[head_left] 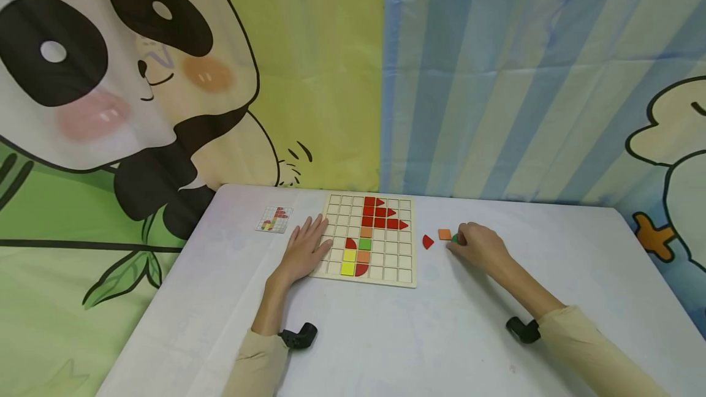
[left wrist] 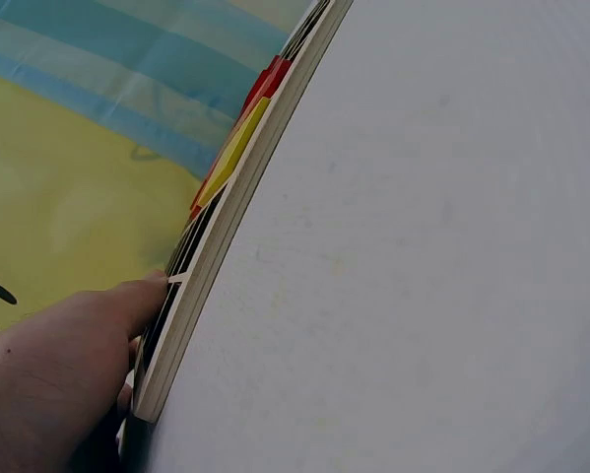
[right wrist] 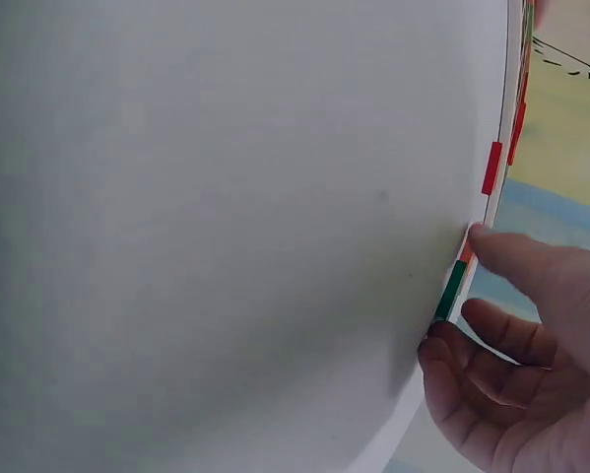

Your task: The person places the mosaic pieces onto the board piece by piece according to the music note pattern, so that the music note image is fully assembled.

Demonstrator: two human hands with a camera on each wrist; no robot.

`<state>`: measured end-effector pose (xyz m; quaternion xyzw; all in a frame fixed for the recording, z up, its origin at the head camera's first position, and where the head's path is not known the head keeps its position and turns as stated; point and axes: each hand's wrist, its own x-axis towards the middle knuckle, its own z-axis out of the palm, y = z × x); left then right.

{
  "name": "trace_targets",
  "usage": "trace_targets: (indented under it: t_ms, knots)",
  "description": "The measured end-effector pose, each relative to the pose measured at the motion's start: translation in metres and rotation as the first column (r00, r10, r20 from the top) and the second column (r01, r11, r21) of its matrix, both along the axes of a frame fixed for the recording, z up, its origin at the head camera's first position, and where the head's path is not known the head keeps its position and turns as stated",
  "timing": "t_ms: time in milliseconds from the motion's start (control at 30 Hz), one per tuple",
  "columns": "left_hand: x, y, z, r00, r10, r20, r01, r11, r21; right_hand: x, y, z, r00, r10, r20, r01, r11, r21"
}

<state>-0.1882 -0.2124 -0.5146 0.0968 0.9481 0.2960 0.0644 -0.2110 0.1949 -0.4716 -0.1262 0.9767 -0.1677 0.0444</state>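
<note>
My left hand (head_left: 304,250) lies with straight fingers on the left edge of a wooden grid board (head_left: 389,253). In the left wrist view the thumb (left wrist: 142,301) rests on the board's rim. To the right of the board, my right hand (head_left: 484,246) has its thumb and curled fingers about a green piece (right wrist: 450,291) on the table, fingertips at its end. Its exact shape is mostly hidden. Just left of that hand are an orange square (head_left: 444,234) and a red quarter-circle piece (head_left: 428,241). Red, orange, green and yellow pieces fill some board squares.
A small pattern card (head_left: 274,219) lies left of the board, showing a coloured figure on a grid. The white table (head_left: 419,342) runs back to a printed cloth wall (head_left: 325,78) with a panda. Black devices (head_left: 299,336) are strapped at both wrists.
</note>
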Motion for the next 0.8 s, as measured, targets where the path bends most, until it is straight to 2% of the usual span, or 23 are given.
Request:
trace_targets:
  t_ms: [233, 533, 667, 800]
  knots:
    - [0.0, 0.002, 0.0, 1.0, 0.002, 0.005, -0.002, 1.0, 0.002, -0.004, -0.002, 0.0, 1.0, -0.006, 0.004, 0.006, 0.999, 0.036]
    - [0.001, 0.002, 0.002, 1.0, 0.008, 0.005, -0.008, 1.0, 0.004, 0.0, 0.006, 0.003, 0.997, 0.039, 0.063, -0.035, 0.997, -0.07]
    - [0.001, 0.002, 0.001, 1.0, 0.007, -0.001, -0.007, 1.0, 0.007, 0.007, -0.002, 0.011, 0.996, 0.089, 0.03, -0.083, 0.983, -0.161]
    - [0.001, 0.002, 0.002, 1.0, 0.011, 0.005, -0.011, 1.0, 0.008, 0.02, -0.028, 0.023, 0.979, 0.196, -0.054, -0.203, 0.952, -0.229]
